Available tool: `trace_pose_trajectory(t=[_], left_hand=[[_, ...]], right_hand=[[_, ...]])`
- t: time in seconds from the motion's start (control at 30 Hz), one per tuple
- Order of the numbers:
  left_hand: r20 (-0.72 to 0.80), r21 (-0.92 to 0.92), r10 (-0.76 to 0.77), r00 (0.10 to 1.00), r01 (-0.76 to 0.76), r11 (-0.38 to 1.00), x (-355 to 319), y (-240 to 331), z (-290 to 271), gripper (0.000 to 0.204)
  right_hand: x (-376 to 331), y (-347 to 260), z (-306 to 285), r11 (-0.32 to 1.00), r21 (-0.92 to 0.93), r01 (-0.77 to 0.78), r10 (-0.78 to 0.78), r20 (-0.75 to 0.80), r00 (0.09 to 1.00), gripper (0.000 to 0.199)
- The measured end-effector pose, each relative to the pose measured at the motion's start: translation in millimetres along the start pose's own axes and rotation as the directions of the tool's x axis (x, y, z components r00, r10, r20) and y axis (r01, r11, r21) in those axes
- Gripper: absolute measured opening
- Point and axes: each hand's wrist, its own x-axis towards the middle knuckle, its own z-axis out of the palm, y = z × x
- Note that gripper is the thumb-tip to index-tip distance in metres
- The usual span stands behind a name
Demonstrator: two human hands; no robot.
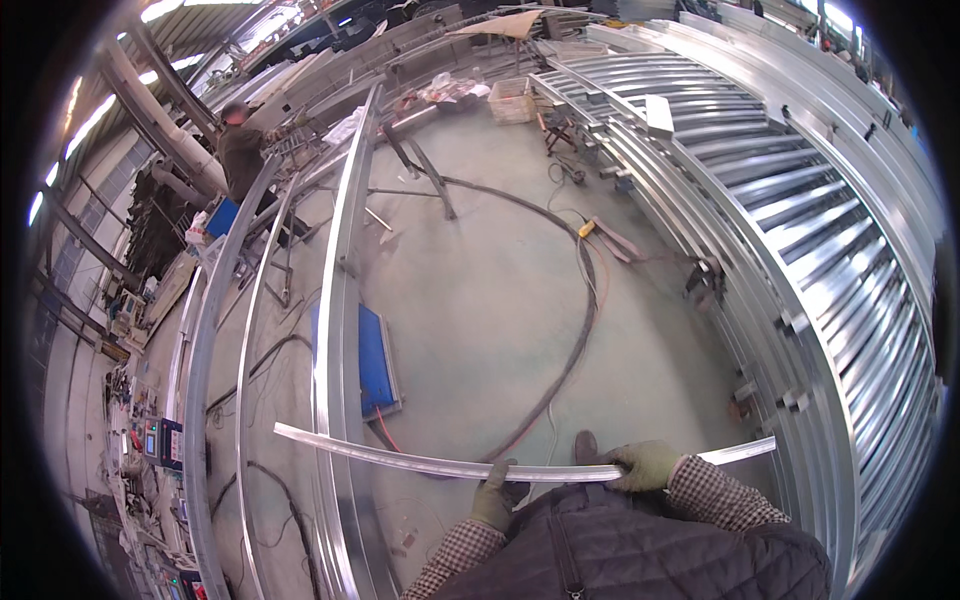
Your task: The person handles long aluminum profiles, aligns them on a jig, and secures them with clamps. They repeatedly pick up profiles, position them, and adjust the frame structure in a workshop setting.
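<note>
One long shiny metal strip [450,465] held level; left hand [495,497], right hand [645,464], both gloved, clamped round it

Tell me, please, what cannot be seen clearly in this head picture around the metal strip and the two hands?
- Left hand: the green glove covers it; the fingers under the metal strip are hidden by the strip.
- Right hand: the glove and the strip hide the palm.
- Foot: only the shoe tip shows; the strip and the jacket cover the rest.
- Bench items at the left rim: too small and bent by the fisheye.
- Stacked steel frames: cut off by the right rim.
</note>
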Motion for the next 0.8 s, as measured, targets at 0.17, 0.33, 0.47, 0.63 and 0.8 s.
trace_pose_trajectory(t=[0.17, 0.33, 0.47, 0.63, 0.8], left_hand=[[0.025, -0.129, -0.029, 0.999, 0.032, 0.991, 52, 86, 67, 0.054], [0.101, -0.120, -0.016, 0.995, 0.029, 0.992, 134, 146, 109, 0.062], [0.149, -0.188, -0.038, 0.988, 0.066, 0.980, 211, 195, 125, 0.058], [0.153, -0.119, -0.060, 0.986, 0.079, 0.990, 324, 313, 179, 0.049], [0.123, -0.009, -0.084, 0.989, 0.086, 0.996, 411, 408, 225, 0.050]], right_hand=[[92, -29, -134, 0.966, -0.249, 0.064, -0.061, 0.021, 0.998, 0.062], [177, -36, -225, 0.966, -0.233, 0.107, -0.104, 0.022, 0.994, 0.059], [247, -33, -285, 0.968, -0.234, 0.089, -0.088, 0.015, 0.996, 0.057], [341, -48, -386, 0.988, -0.152, 0.005, -0.010, -0.033, 0.999, 0.063], [412, -58, -458, 0.996, -0.087, 0.002, -0.010, -0.084, 0.996, 0.067]])
